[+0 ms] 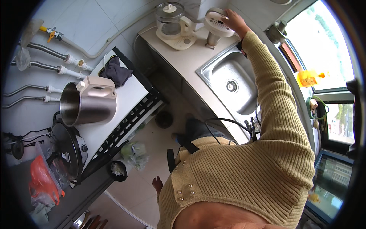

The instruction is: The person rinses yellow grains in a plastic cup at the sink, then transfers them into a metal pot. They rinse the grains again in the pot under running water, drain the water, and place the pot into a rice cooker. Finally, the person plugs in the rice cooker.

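On the light countertop point(168, 57), a white soymilk maker head point(218, 26) stands upright on its metal lower part. It has a control panel with a small dark display. My right hand point(236, 21) grips its rim on the far side, fingers curled over the top. Low at my side hangs my left hand point(157, 183), partly hidden by my body, its fingers apart and nothing seen in it. A stainless steel jug point(91, 107) with a cream handle stands uncovered on a white-topped shelf unit point(125, 97) to my left.
A glass kettle point(170, 24) sits on its base beside the soymilk maker head. The steel sink point(228, 83) adjoins them. A dark cloth point(116, 71) and a black electric pan point(67, 150) are near the jug. A bag of greens point(134, 153) and black bowl point(117, 171) are lower down.
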`<state>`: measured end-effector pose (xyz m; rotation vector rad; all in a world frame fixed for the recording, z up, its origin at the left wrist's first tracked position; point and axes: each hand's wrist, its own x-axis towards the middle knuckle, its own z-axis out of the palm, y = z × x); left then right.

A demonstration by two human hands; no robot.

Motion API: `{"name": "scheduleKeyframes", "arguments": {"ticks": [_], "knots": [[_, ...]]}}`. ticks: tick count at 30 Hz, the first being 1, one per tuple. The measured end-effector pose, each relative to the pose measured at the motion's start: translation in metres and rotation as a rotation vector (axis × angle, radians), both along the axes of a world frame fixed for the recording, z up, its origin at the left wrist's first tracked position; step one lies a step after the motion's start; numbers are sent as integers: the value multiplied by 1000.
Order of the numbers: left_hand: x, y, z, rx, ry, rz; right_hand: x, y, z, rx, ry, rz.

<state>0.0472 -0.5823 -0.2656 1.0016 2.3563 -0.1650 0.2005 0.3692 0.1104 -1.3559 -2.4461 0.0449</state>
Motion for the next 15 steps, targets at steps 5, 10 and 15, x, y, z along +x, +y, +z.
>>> {"name": "scheduleKeyframes", "arguments": {"ticks": [5, 10, 15], "knots": [[-9, 49, 34, 234, -410, 1116, 4, -4, 1, -206, 225, -33], [-38, 134, 70, 180, 115, 174, -1, -44, 17, -200, 237, -67], [-67, 194, 99, 158, 39, 242, 1, -93, 55, -38, 178, -97]]}}
